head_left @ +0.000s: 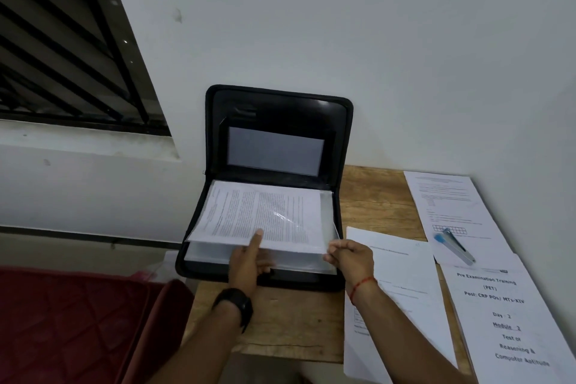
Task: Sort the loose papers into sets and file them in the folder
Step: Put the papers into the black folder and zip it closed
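One printed set [258, 215] is going into the folder [280, 109], which stands open at the far left corner of the tabletop [374, 193], its lid leaning on the wall. The set lies under the glossy top clear sleeve [327, 206], near edge raised off the sleeves below, so I judge this one nearly filed but not yet seated. My right hand [350, 256] pinches the sleeve's near right corner. My left hand [249, 259] has its forefinger laid straight on the set's near edge, the other fingers curled below it – whether they grip anything I cannot tell. Plenty is left: three piles wait along the right edge – a plain pile [399, 277] just beside the folder, a titled pile [511, 321] at the near right corner, and a far pile [445, 196] with a pen [455, 245] on it
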